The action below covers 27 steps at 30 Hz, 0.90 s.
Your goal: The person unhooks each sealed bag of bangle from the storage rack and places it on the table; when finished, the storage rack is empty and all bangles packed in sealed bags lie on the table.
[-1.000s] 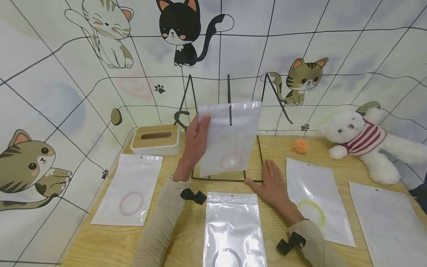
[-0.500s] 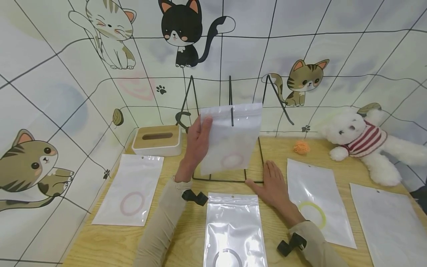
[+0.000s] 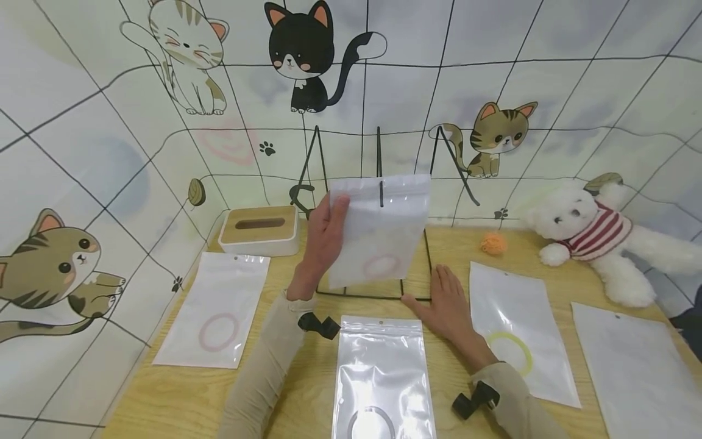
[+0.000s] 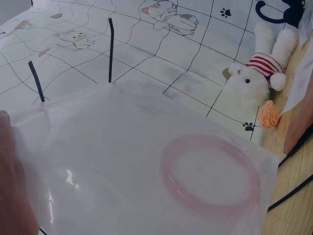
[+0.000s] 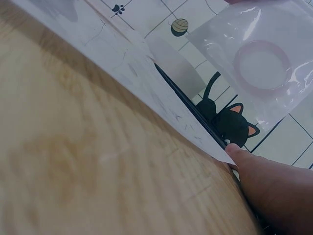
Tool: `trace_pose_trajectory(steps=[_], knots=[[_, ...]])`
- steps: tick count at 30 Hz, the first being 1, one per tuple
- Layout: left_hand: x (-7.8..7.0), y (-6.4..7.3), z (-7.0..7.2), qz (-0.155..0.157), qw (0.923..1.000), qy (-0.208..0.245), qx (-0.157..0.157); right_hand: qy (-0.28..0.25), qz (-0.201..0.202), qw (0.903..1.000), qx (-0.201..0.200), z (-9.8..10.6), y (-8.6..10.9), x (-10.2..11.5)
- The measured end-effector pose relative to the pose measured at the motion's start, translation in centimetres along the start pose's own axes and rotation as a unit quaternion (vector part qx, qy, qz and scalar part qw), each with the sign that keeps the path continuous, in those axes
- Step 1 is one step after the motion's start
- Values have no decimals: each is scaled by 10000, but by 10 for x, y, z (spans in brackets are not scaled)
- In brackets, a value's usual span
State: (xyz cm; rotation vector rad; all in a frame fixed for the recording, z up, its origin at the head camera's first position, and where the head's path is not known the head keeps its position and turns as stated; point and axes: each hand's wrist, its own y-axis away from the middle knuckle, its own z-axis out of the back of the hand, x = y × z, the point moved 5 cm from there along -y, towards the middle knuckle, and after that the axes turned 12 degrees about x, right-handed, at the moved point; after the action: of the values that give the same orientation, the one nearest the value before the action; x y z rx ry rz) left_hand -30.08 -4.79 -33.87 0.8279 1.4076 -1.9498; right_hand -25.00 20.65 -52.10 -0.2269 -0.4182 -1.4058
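Note:
A white zip bag hangs on the middle hook of a black wire display rack, the hook's tip sticking out in front. My left hand pinches the bag's left edge, thumb in front and fingers behind. Through its plastic shows a pink ring, low in the bag. My right hand lies with straight fingers at the rack base's front right corner. Just in front of the rack, another zip bag with a grey ring lies flat.
Left on the table lies a bag with a pink ring, below a wood-topped tissue box. To the right are a bag with a yellow ring, a white bag, an orange yarn ball and a plush bear.
The hanging bag has shifted slightly toward the hook's tip, so less of the hook shows in front. My left hand keeps its grip and my right hand stays put. The head view tilts slightly.

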Motion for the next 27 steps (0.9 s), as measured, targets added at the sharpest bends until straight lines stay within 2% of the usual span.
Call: trace_pose_trajectory(steps=[6,12,16,20,27], knots=[[-4,5,1,-12,10000,-66,-24,22,-5,10000,-4,-2,0,0],[-9,9,2,-76,9998,-171,89,16,4,10000,42,-2,0,1],[-8,13,3,-121,9995,-253,115,17,0,9999,111,-6,-1,0],[-8,15,5,-57,9996,-277,60,-11,25,9999,134,-8,-1,1],[-14,14,6,27,9997,-145,211,-1,-45,9999,146,-3,-1,1]])
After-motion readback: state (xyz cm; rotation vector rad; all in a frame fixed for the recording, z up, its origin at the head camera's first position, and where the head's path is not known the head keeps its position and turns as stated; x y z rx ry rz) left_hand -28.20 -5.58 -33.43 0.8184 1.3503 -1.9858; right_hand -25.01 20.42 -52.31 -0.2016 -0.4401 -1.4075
